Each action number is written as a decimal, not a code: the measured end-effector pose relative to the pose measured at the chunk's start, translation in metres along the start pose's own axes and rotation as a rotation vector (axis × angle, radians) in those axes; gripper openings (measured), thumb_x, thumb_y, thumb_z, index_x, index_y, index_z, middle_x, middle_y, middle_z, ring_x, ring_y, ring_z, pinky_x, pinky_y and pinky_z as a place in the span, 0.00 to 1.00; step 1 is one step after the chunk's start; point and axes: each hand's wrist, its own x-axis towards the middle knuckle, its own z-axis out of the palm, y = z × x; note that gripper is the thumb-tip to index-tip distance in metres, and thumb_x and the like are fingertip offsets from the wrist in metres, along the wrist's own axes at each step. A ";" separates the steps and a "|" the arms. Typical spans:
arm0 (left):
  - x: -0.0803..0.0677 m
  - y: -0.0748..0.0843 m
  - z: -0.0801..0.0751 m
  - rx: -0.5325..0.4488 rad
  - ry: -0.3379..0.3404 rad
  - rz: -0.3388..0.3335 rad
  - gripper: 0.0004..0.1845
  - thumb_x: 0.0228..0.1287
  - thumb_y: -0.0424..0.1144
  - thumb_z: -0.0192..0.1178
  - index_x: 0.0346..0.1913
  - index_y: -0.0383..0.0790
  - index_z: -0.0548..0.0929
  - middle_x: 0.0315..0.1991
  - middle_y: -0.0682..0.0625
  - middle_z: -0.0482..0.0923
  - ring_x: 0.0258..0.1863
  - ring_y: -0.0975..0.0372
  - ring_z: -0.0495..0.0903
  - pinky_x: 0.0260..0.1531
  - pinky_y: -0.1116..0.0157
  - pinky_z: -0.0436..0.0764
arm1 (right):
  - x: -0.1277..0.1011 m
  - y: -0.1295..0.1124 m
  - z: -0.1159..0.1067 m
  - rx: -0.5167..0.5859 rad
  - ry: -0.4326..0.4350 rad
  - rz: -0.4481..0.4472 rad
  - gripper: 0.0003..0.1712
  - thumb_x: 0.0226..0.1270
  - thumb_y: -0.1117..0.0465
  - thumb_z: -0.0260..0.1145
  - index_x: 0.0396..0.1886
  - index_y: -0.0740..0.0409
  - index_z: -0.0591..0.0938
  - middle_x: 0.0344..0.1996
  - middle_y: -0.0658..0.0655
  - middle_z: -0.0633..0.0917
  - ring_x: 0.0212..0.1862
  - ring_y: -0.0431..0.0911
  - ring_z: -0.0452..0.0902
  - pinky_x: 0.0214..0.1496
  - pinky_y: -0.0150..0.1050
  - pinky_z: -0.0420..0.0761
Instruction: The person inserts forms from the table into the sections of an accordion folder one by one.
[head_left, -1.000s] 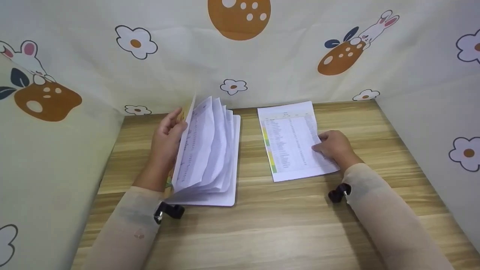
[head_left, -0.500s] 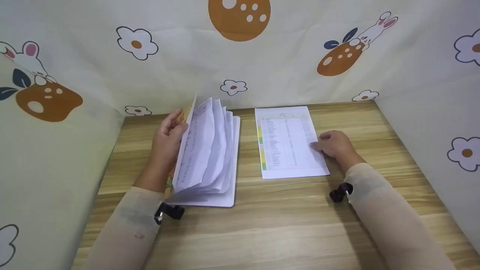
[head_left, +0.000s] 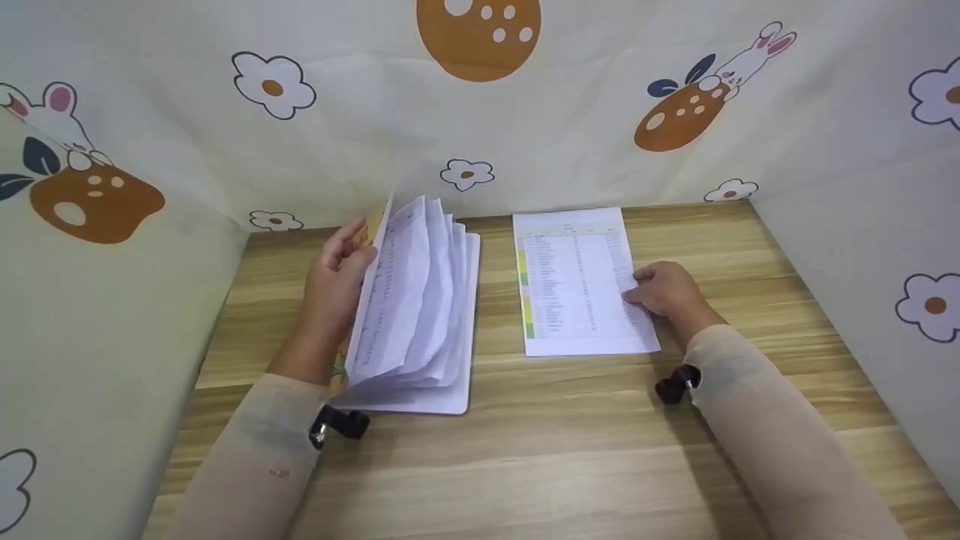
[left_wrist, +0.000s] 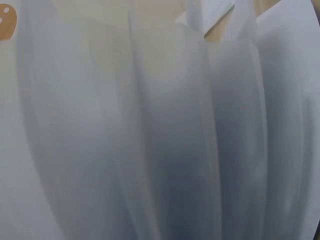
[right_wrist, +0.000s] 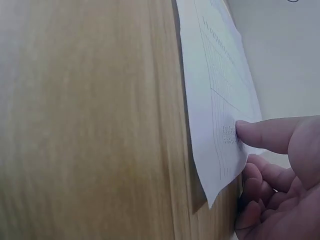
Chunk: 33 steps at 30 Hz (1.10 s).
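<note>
In the head view my left hand [head_left: 334, 277] grips the raised cover of a folder [head_left: 469, 300], thumb on the inner side and fingers behind the orange outside. Several loose leaves [head_left: 420, 300] fan out between its covers; close up they fill the left wrist view as curved pale sheets [left_wrist: 175, 125]. To the right lies a sheet of paper [head_left: 577, 292] printed with a table, with yellow and green blocks down its left edge. My right hand [head_left: 667, 289] pinches that sheet's right edge, thumb on top and fingers beneath, as the right wrist view shows; a corner lifts there.
Both things lie on a wood-grain table [head_left: 495, 465], with a strip of wood between them. A patterned cloth wall [head_left: 360, 135] stands right behind the table, and further cloth walls rise at the left and right sides.
The printed sheet has shifted left and turned straighter over the last second, with my right hand staying at its right edge. My left hand and the folder have hardly moved.
</note>
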 end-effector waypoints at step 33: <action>0.000 -0.001 0.001 -0.013 0.000 0.022 0.29 0.78 0.49 0.57 0.79 0.63 0.72 0.60 0.51 0.71 0.59 0.53 0.77 0.58 0.56 0.83 | -0.015 0.007 -0.002 0.040 0.006 -0.053 0.27 0.65 0.50 0.76 0.60 0.60 0.87 0.61 0.64 0.87 0.55 0.54 0.82 0.56 0.42 0.80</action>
